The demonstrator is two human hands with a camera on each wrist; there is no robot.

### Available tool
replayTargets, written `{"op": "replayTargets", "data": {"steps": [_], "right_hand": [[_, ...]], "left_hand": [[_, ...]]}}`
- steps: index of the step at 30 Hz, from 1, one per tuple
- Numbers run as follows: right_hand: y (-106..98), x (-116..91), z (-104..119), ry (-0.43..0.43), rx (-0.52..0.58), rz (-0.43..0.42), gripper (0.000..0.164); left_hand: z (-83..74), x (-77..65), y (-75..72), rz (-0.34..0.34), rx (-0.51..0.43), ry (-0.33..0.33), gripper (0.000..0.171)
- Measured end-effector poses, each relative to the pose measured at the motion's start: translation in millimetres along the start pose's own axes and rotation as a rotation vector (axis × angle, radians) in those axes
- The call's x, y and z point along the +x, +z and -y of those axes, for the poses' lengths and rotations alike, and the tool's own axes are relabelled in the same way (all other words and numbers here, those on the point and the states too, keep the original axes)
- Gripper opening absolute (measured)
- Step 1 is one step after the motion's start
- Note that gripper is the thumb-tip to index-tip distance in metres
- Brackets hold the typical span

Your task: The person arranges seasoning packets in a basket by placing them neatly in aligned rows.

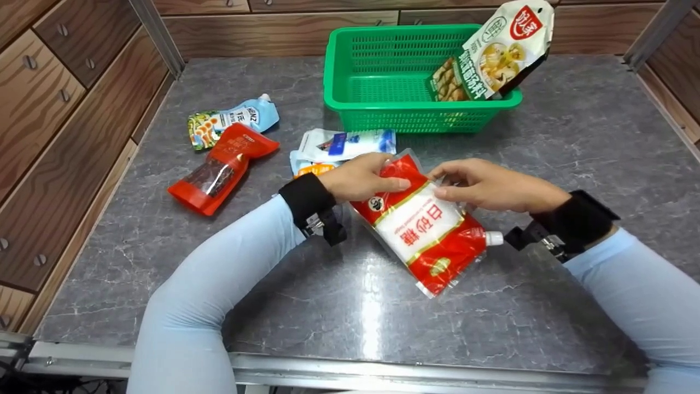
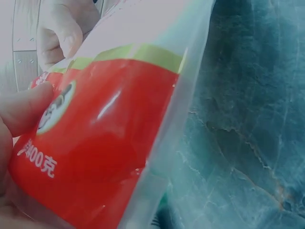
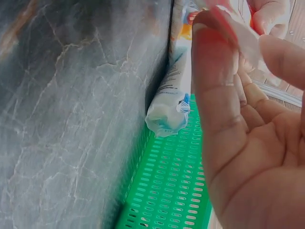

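A red and white bag of white granulated sugar [image 1: 418,224] is held slantwise above the table, its white screw cap [image 1: 494,238] pointing right. My left hand [image 1: 358,178] grips the bag's upper left end, thumb on the printed front. At the upper right edge my right hand [image 1: 489,186] pinches the bag between thumb and fingers. The left wrist view shows the bag's red end [image 2: 109,124] close up, with the left thumb [image 2: 26,107] on it. Seen from the right wrist, the palm [image 3: 257,148] faces the camera and the bag's edge lies between thumb and forefinger.
Behind the hands stands a green basket [image 1: 421,105] with a tall soup seasoning pouch [image 1: 500,54] leaning in its right end. White and blue packets [image 1: 350,143] lie before the basket. To the left are a Heinz pouch [image 1: 232,120] and a red bag with a clear window [image 1: 224,167].
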State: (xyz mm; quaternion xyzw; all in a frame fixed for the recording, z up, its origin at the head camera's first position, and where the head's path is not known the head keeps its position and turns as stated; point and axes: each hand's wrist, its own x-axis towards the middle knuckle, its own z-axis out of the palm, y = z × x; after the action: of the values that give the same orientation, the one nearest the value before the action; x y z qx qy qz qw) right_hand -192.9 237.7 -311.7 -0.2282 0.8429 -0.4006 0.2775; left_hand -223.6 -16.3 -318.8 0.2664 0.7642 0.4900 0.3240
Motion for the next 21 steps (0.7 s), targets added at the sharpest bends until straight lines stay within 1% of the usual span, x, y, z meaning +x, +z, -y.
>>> {"op": "replayTargets", "data": {"steps": [4,8,11,14,18,21], "right_hand": [[-6,-3,1,-0.028,0.039,0.004,0.037],[-14,-8,4,-0.046,0.053,-0.02,0.036],[-19,-12,7,-0.07,0.051,-0.057,0.035],[-23,-16,9,-0.098,0.071,-0.084,0.033],[-31,-21,13,-0.128,0.108,-0.133,0.034],[-36,-25,15,-0.16,0.118,-0.192,0.035]], "left_hand": [[-2.5,-2.9,-2.7,-0.047,0.011,0.012,0.035],[-5.2,-7.3,-7.7,-0.076,-0.029,0.027,0.036],[-7.3,-10.8,-11.9,-0.091,-0.085,0.047,0.035],[-8.8,-13.4,-15.9,-0.129,-0.123,0.068,0.035],[-12.8,-17.9,-20.5,-0.181,-0.136,0.103,0.035],[-20.4,-24.7,-22.6,-0.207,-0.17,0.133,0.034]]}}
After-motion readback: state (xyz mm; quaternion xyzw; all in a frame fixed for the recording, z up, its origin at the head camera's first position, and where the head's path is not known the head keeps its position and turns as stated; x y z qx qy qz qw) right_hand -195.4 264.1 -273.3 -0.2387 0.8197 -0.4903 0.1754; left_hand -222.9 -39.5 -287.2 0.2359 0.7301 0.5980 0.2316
